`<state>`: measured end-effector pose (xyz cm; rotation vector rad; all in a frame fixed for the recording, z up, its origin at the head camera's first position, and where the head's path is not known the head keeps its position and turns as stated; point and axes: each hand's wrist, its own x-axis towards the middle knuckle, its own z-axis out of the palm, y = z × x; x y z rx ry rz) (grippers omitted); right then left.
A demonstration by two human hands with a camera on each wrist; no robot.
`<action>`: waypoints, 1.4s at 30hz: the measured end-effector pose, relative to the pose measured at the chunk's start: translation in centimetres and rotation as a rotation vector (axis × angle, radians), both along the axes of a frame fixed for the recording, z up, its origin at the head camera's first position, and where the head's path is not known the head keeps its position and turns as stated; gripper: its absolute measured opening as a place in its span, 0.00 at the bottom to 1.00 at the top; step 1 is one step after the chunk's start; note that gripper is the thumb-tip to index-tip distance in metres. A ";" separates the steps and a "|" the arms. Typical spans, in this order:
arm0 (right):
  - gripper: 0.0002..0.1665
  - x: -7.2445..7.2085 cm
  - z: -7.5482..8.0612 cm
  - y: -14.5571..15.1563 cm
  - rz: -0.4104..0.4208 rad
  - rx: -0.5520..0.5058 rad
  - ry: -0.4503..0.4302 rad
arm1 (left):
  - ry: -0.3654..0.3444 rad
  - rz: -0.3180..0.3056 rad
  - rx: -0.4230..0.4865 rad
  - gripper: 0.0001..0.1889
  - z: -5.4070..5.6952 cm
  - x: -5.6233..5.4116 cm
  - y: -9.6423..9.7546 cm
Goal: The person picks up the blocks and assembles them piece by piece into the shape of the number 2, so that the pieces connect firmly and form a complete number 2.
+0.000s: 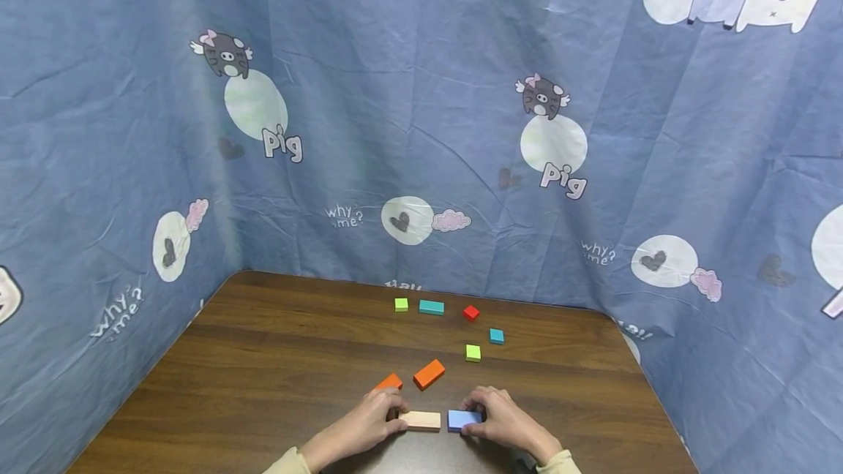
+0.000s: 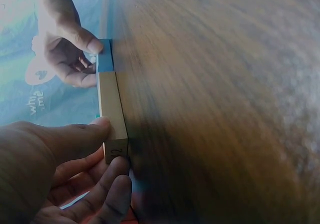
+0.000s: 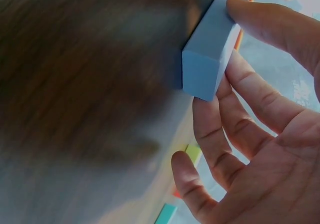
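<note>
Near the front of the table, my left hand (image 1: 369, 423) pinches the left end of a natural-wood block (image 1: 423, 421), thumb on one long side and fingers at the other. Dark printed marks show on the block's end in the left wrist view. To the right, my right hand (image 1: 503, 423) grips a blue block (image 1: 463, 420) between thumb and fingers. The two blocks lie end to end with a narrow gap between them in the head view. Just beyond my left fingers is an orange block (image 1: 390, 382), partly covered by that hand.
Another orange block (image 1: 429, 374) lies beyond the gap. Farther back are a lime block (image 1: 473, 353), a teal block (image 1: 497, 336), a red block (image 1: 470, 313), a longer turquoise block (image 1: 431, 307) and a second lime block (image 1: 401, 305). A blue printed curtain (image 1: 369, 152) surrounds the wooden table (image 1: 263, 357).
</note>
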<state>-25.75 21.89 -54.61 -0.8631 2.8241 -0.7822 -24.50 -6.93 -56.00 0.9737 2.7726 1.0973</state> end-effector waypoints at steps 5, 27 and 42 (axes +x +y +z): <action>0.16 0.0 0.1 -0.4 0.013 -0.009 0.001 | 0.014 0.006 0.000 0.08 -0.1 0.0 0.0; 0.16 0.3 -0.2 -1.3 0.006 -0.010 -0.002 | 0.002 -0.001 0.004 0.08 -0.1 0.1 -0.1; 0.18 0.3 0.4 -3.1 0.040 -0.028 0.045 | -0.004 -0.017 0.021 0.07 0.1 0.0 -0.1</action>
